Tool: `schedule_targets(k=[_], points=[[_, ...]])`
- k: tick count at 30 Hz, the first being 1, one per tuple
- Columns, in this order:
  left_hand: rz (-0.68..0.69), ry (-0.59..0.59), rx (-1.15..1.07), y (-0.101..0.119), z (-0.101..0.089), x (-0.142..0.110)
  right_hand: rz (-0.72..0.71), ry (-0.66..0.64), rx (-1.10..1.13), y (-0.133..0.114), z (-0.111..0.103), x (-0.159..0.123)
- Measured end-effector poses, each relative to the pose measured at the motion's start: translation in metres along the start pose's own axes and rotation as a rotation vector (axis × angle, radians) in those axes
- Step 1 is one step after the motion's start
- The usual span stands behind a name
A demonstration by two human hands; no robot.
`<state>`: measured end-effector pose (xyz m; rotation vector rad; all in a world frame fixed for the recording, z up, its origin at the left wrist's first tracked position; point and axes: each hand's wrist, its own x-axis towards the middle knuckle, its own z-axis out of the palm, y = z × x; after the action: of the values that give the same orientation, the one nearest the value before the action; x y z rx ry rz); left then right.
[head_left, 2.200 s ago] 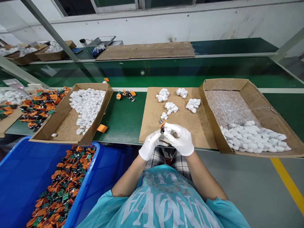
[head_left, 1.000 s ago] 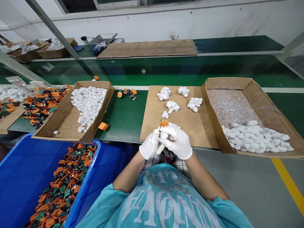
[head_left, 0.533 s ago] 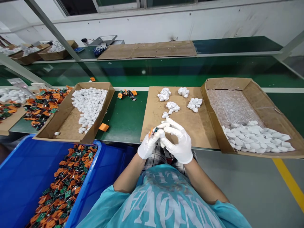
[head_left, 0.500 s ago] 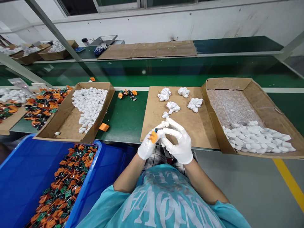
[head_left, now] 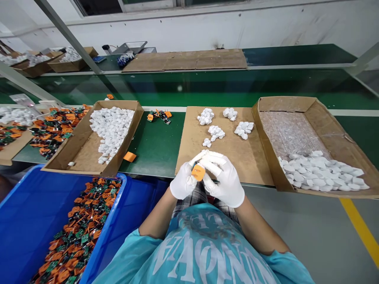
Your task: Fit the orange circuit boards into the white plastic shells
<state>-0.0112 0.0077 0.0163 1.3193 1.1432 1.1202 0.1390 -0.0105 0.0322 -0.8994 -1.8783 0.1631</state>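
Observation:
Both my hands wear white gloves and meet just over the near edge of a flat cardboard sheet (head_left: 237, 152). My left hand (head_left: 181, 183) and my right hand (head_left: 225, 179) are closed together on a small orange-tabbed circuit part (head_left: 198, 172), pinched between the fingertips. A white piece may sit behind it, but the fingers hide it. Small heaps of white plastic pieces (head_left: 216, 132) lie further back on the sheet.
A cardboard tray with white pieces (head_left: 319, 171) stands at the right; another box of white pieces (head_left: 109, 126) at the left. A blue bin (head_left: 26, 213) of orange and green circuit parts (head_left: 79, 228) sits near left. More parts (head_left: 50, 126) lie far left on the green conveyor (head_left: 156, 146).
The hands stayed at the sheet's near edge, turning the part; its orange tab moved from the top of the fingers to the left and now faces me between both hands.

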Motion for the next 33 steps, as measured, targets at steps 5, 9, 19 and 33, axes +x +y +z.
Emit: schedule_targets(k=[5, 9, 19, 33], points=[[0.099, -0.265, 0.097, 0.012, -0.007, 0.000, 0.075, -0.030, 0.036, 0.000, -0.004, 0.000], [-0.043, -0.363, 0.053, 0.018, -0.007, -0.001, 0.026, -0.064, -0.098, 0.003, -0.007, 0.002], [-0.153, -0.364, -0.001, 0.012, 0.003, 0.000, -0.020, -0.113, 0.092, 0.020, 0.003, -0.007], [-0.177, -0.512, -0.211, -0.003, -0.004, 0.003, 0.046, -0.118, 0.117, 0.016, 0.001, -0.002]])
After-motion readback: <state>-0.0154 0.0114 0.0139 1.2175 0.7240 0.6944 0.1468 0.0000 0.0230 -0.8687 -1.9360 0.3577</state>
